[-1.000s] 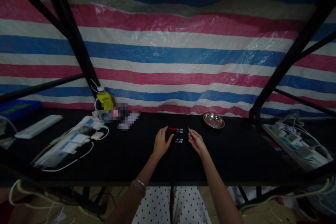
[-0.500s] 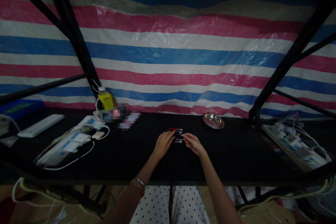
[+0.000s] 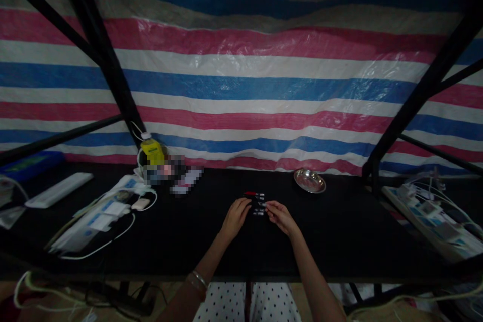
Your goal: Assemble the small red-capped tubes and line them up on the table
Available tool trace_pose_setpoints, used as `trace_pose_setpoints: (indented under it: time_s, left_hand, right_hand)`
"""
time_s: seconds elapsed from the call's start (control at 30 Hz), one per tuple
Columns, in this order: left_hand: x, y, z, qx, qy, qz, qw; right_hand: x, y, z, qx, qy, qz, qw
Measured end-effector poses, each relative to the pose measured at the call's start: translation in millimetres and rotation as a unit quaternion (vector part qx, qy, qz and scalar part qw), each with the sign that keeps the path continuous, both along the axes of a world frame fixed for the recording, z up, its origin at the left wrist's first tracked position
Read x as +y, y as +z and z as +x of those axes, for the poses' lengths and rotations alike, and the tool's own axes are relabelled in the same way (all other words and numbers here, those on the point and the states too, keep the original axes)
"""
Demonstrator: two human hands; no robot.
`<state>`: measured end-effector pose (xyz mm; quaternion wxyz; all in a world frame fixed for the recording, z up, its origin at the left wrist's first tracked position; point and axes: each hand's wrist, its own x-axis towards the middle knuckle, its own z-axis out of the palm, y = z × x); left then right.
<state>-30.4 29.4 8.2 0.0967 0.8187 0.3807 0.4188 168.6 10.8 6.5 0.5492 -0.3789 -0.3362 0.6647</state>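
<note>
A short column of slim pens lies on the black table [image 3: 181,241] between my hands. The top one is a red pen [image 3: 250,193] with a silver-white right end. Below it are several dark pens [image 3: 258,214] with pale bands, whose black bodies blend into the table. My right hand [image 3: 279,216] pinches the right end of one dark pen [image 3: 261,204] in the middle of the column. My left hand [image 3: 236,217] has bent fingers drawn together at the left ends of the pens; what its fingertips grip is hidden.
A shiny metal dish [image 3: 309,181] sits at the back right. On the left are a power strip [image 3: 94,219] with cables, a white bar [image 3: 59,189] and a yellow bottle [image 3: 152,150]. More plugs and cables [image 3: 433,211] lie on the right. A striped sheet [image 3: 241,90] hangs behind.
My left fingertips have come off the red pen and sit lower along the column. My right hand still pinches a dark pen. The whole view has shifted slightly down.
</note>
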Motion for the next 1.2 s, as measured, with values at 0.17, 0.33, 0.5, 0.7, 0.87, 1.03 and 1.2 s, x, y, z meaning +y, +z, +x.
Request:
trace_pose_setpoints:
  time_s: [0.17,0.33,0.5,0.7,0.87,1.03,1.2]
  left_hand:
    - [2.4,-2.0,-1.9,-0.04,0.008,-0.01,0.999]
    - [8.0,-2.4,-5.9,-0.07,0.055,-0.055,0.994]
    - [15.2,-4.2,-9.1,-0.117,0.096,-0.106,0.983]
    - [21.1,-9.6,-10.2,-0.118,0.096,-0.154,0.976]
    - [23.3,-10.8,-11.5,-0.109,0.091,-0.2,0.969]
    - [25.1,-12.6,-11.6,-0.086,0.098,-0.195,0.972]
    - [27.0,-16.1,-11.1,-0.06,0.097,-0.179,0.977]
  right_hand:
    - [0.4,-2.4,0.0,-0.011,-0.011,0.012,1.0]
    - [2.0,-4.9,2.6,-0.024,-0.071,0.035,0.997]
    - [2.0,-3.2,2.2,-0.053,-0.074,0.039,0.995]
    - [4.0,-9.2,5.3,-0.216,-0.209,0.081,0.95]
    - [-2.5,-9.3,5.1,-0.442,-0.209,0.191,0.851]
    - [-4.2,-6.3,-3.9,-0.574,-0.168,0.152,0.787]
    - [-0.9,-7.2,-10.7,-0.654,-0.146,0.109,0.734]
